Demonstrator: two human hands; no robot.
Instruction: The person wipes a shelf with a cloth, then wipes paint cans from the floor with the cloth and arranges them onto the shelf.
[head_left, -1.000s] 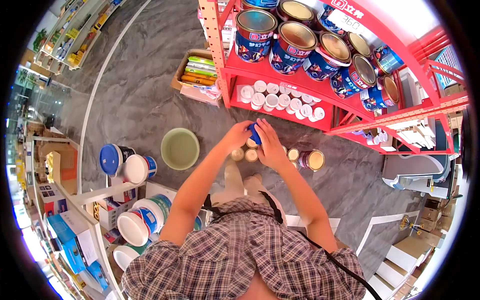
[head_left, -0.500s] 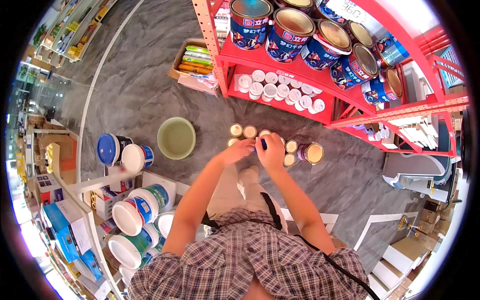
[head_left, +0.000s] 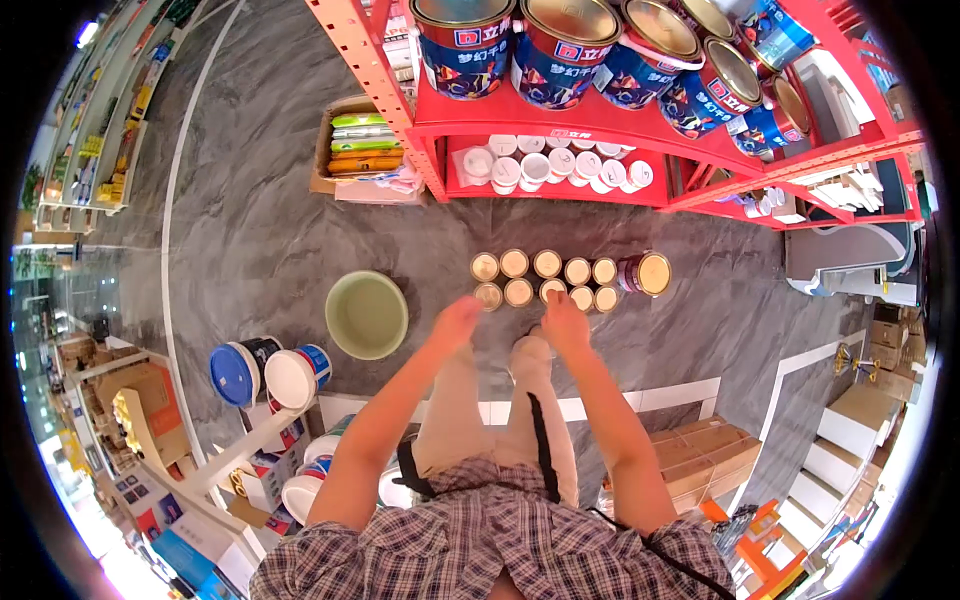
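Two rows of small round tins with gold lids (head_left: 547, 263) stand on the floor in front of me. My right hand (head_left: 567, 325) is over the near row, its fingers drawn together at the edge of a tin (head_left: 551, 290). Whether anything is between them is hidden. My left hand (head_left: 457, 322) hangs just below the leftmost near tin (head_left: 487, 297), blurred, with its fingers hard to make out. At the right end of the rows stands a larger dark red tin (head_left: 653, 273) with a gold lid.
A pale green tub (head_left: 366, 315) stands to the left, with lidded pails (head_left: 292, 378) below it. Ahead is a red shelf (head_left: 560, 125) of large paint cans (head_left: 565, 50) and small white pots (head_left: 535, 168). A carton (head_left: 372, 150) is beside it; brown boxes (head_left: 700, 455) lie behind right.
My hands, together before around a small dark blue thing, have moved apart; that thing no longer shows. The camera view has shifted, and both tin rows are now more fully visible.
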